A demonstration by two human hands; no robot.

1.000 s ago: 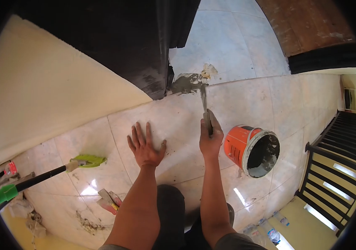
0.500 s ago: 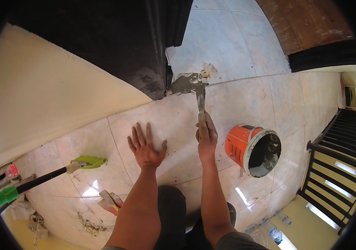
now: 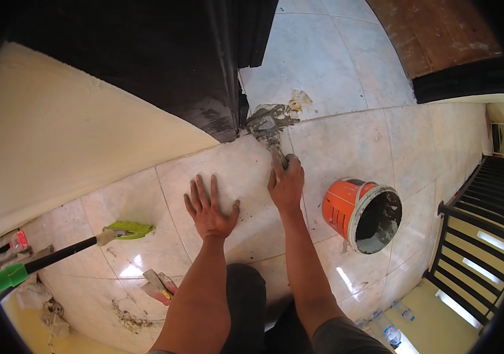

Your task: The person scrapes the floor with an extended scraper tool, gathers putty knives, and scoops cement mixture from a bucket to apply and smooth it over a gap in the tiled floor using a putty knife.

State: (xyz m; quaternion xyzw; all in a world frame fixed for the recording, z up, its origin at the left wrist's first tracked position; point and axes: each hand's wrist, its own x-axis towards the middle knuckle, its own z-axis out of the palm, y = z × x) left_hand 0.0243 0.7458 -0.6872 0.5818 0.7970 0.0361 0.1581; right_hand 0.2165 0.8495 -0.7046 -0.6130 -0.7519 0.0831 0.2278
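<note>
My left hand (image 3: 210,215) lies flat on the tiled floor (image 3: 252,177) with its fingers spread, holding nothing. My right hand (image 3: 287,182) grips a putty knife (image 3: 272,141), whose handle is mostly hidden by the fingers. The blade lies low over a patch of wet grey mortar (image 3: 258,121) at the foot of the black door frame (image 3: 223,118). A dried, yellowish smear (image 3: 300,100) marks the tile just beyond the patch. To the right of my right hand, an orange bucket (image 3: 337,206) with grey mortar inside leans its mouth toward me.
A lime-green brush head (image 3: 129,230) on a black pole (image 3: 66,253) lies at left. Scrapers with red handles (image 3: 158,289) rest near my left forearm, beside mortar crumbs (image 3: 129,317). A black railing (image 3: 470,253) and plastic bottles (image 3: 392,335) are at right.
My right hand has shifted slightly left and turned, and the putty knife's blade has swung left and flattened over the mortar. My left hand stays planted on the floor.
</note>
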